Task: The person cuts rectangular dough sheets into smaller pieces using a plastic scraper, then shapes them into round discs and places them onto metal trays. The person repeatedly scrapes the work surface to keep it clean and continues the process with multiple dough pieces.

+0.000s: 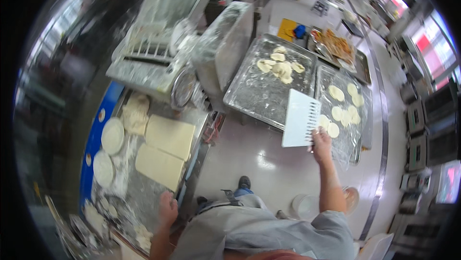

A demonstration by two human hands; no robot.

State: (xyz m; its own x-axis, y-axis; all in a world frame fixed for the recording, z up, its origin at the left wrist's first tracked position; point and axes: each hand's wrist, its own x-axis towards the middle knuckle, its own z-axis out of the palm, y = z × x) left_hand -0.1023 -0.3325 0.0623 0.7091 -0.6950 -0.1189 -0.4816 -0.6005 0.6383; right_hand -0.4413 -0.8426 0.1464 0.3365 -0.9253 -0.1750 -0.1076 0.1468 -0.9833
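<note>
My right hand (pixel 321 142) grips the lower right edge of a flat white board (pixel 299 119) that has a row of dark slots along one side. The board hangs over the floor, partly hiding the front corner of a floured tray (pixel 252 98). At the steel worktable (pixel 144 184), my left hand (pixel 168 208) is near the front edge, just below two dough sheets (pixel 169 136) lying side by side. Its fingers look loosely bent and blurred, and I cannot see anything in them. A folded dough lump (pixel 135 114) lies beside the sheets.
A floured dough sheeter (pixel 147 62) stands behind the worktable. Two pale round pieces (pixel 112 136) lie near its blue edge strip (pixel 95 130). Dough pieces (pixel 282 69) sit on the tray, and dough discs (pixel 336 92) on a plastic-covered tray (pixel 345 145). A bucket (pixel 305 206) stands on the floor.
</note>
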